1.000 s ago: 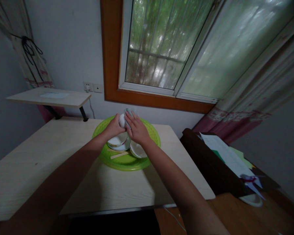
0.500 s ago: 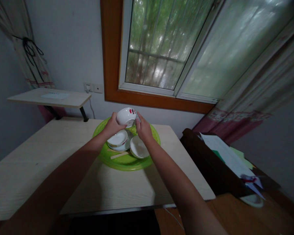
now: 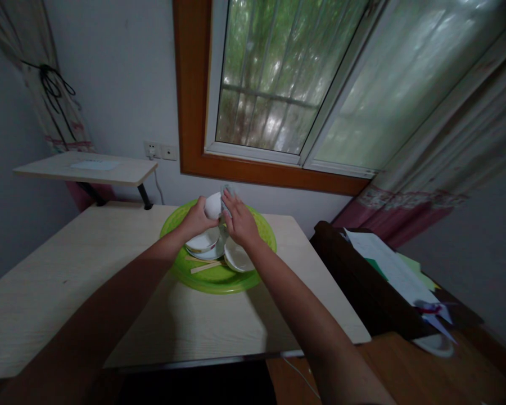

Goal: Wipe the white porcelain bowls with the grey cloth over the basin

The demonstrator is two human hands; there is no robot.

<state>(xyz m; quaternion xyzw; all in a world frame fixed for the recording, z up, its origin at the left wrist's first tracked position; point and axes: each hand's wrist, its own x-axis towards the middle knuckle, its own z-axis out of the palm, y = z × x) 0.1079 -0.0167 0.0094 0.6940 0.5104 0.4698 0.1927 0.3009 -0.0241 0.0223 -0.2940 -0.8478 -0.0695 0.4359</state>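
Above the green tray, my left hand (image 3: 197, 219) grips a white bowl (image 3: 212, 206) by its side, and the bowl is tilted on edge. My right hand (image 3: 240, 220) presses a greyish cloth (image 3: 226, 194) against the bowl, its fingers lying over the cloth. Beneath both hands, a second white bowl (image 3: 202, 242) rests on a plate (image 3: 213, 255) on the left of the round green tray (image 3: 225, 289). Another white bowl (image 3: 237, 257) leans on the tray's right part, partly hidden by my right hand. Light wooden chopsticks (image 3: 206, 268) lie in front of the bowls.
The tray stands on a pale wooden table (image 3: 219, 332). A small raised shelf (image 3: 84, 169) is at the back left. Behind the table are a wall socket (image 3: 152, 149) and a window (image 3: 274, 101). Papers (image 3: 388, 270) lie on a dark piece of furniture at the right.
The bowl has turned in my left hand, and its red-and-black print is out of sight. My right hand has moved up and left over the bowl, with the cloth now showing.
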